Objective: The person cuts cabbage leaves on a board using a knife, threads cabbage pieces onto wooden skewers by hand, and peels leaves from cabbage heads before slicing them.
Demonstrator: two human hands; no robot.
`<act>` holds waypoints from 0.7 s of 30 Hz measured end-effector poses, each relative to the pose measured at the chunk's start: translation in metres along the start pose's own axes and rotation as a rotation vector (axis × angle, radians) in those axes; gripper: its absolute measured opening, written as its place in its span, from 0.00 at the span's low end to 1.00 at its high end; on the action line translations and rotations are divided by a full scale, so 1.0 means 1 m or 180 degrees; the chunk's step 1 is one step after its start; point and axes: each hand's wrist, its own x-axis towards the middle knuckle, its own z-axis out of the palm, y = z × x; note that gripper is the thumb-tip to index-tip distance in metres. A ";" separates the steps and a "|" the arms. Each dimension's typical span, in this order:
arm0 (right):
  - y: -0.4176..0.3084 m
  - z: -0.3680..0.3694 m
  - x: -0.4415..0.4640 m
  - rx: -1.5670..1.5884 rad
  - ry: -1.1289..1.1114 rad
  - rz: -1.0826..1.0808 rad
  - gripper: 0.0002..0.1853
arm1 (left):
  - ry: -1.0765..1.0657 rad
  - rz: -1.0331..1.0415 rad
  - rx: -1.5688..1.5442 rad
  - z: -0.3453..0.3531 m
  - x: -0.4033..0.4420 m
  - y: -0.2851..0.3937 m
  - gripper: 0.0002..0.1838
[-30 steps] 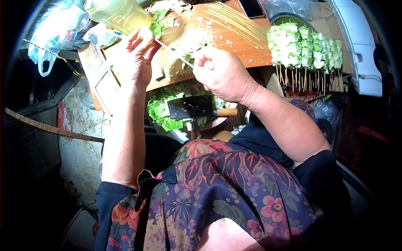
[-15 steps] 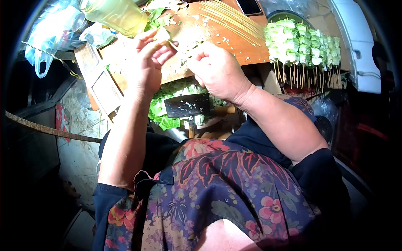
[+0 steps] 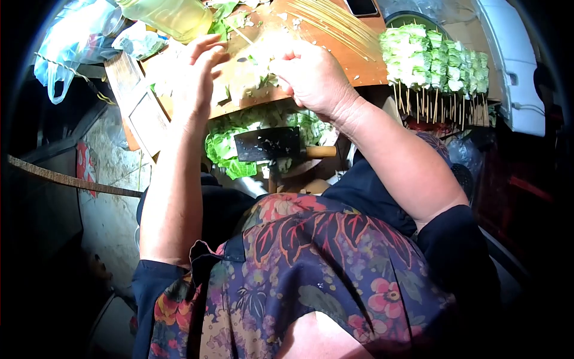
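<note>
My right hand (image 3: 314,75), over the wooden board (image 3: 278,21), is closed around a thin bamboo skewer (image 3: 243,36) whose bare tip sticks out toward the upper left. Strong glare hides most of the skewer near the fingers. To the left, my left hand (image 3: 202,72) is raised with its fingers apart and holds nothing that I can see. Small cabbage scraps (image 3: 259,63) lie on the board between the hands. Just beyond my left hand are green cabbage leaves (image 3: 220,25). A bundle of bare skewers (image 3: 335,27) lies across the far part of the board.
Upright cabbage skewers (image 3: 433,60) stand packed together at the right. Below the board, a cleaver (image 3: 268,144) rests over chopped cabbage (image 3: 230,152). A yellowish jar (image 3: 170,18) and a blue plastic bag (image 3: 69,48) are at upper left; a phone (image 3: 362,6) lies at the top.
The cabbage piece pinched in my left hand is gone from it, and the fingers have spread as the hand moved left. My right hand has shifted slightly up and still holds the skewer.
</note>
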 end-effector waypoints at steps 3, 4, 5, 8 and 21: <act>-0.001 0.000 -0.004 0.0095 -0.0042 -0.0030 0.07 | 0.0380 -0.0318 0.1024 -0.027 0.011 -0.022 0.20; -0.001 0.000 -0.005 0.0098 -0.0048 -0.0026 0.07 | 0.0383 -0.0324 0.1027 -0.035 0.014 -0.032 0.20; -0.001 0.000 -0.006 0.0040 -0.0056 -0.0027 0.07 | 0.0174 -0.0640 0.1737 -0.042 0.018 -0.044 0.20; -0.006 0.003 -0.010 0.0045 -0.0102 0.0023 0.07 | -0.0193 -0.0782 0.3098 -0.050 0.016 -0.075 0.22; -0.003 0.005 -0.013 -0.0341 -0.0450 0.0182 0.07 | -0.0066 -0.1012 0.2305 -0.017 0.004 -0.053 0.12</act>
